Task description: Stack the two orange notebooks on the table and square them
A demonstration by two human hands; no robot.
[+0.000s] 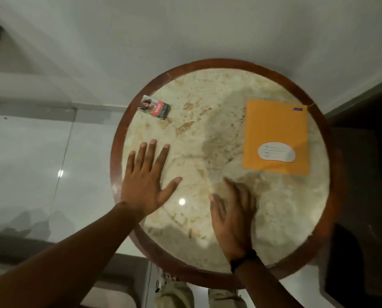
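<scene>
Here we see our left hand (146, 186) flat, fingers spread wide, on the marble table (207, 70); our right hand (233, 215), blurred, empty, near the orange notebook (274, 130).

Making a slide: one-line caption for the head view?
Both bare hands, left and right, over round marble table beside orange notebook.

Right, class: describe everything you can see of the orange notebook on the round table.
The orange notebook lies flat and closed on the right side of the round table, its far right corner near the wooden rim. Its plain orange cover looks like thin card, with a white lined oval name label near the close edge and a small dark tag at the far right corner. Only one cover shows; whether another lies beneath cannot be told. Neither hand touches it.
</scene>
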